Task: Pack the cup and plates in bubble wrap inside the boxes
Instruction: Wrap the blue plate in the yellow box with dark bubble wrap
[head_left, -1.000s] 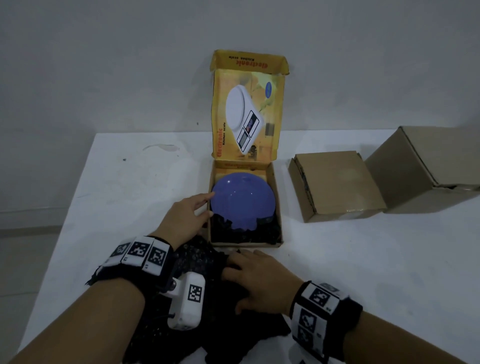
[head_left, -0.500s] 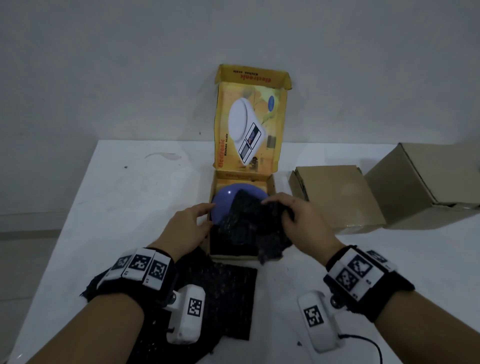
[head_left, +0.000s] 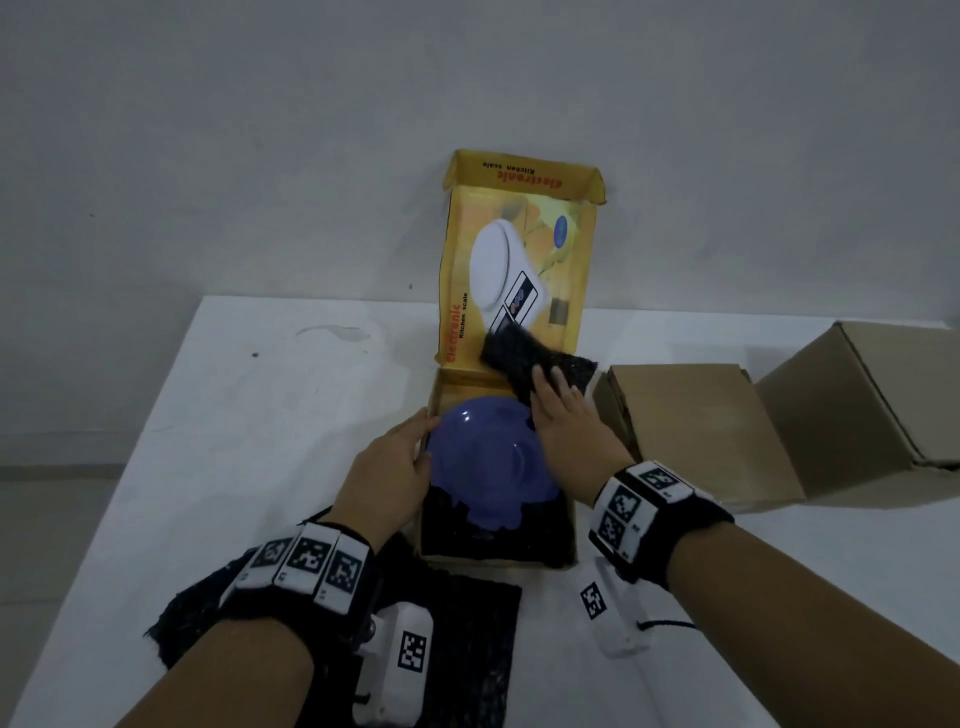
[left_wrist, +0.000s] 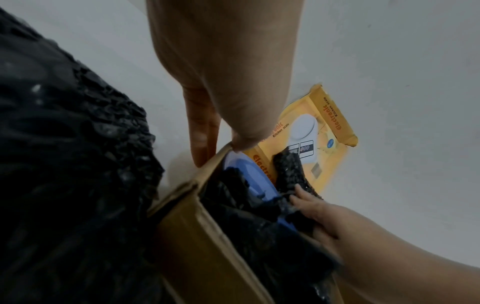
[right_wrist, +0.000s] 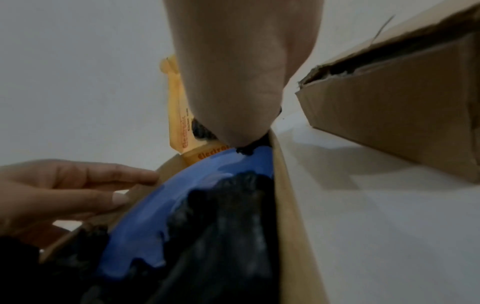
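Two brown boxes (head_left: 691, 431) right; black wrap (head_left: 467, 639) in front.

The yellow box (head_left: 511, 291) bears "electronic Kitchen scale" in red and black: upside down on the flap at its 12 o'clock edge, and running vertically along the raised lid's 9 o'clock side.

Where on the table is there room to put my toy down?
The bare white tabletop left of the open yellow cardboard box. Also the near right corner before the two brown cardboard boxes. Black bubble wrap and both hands crowd the near middle.
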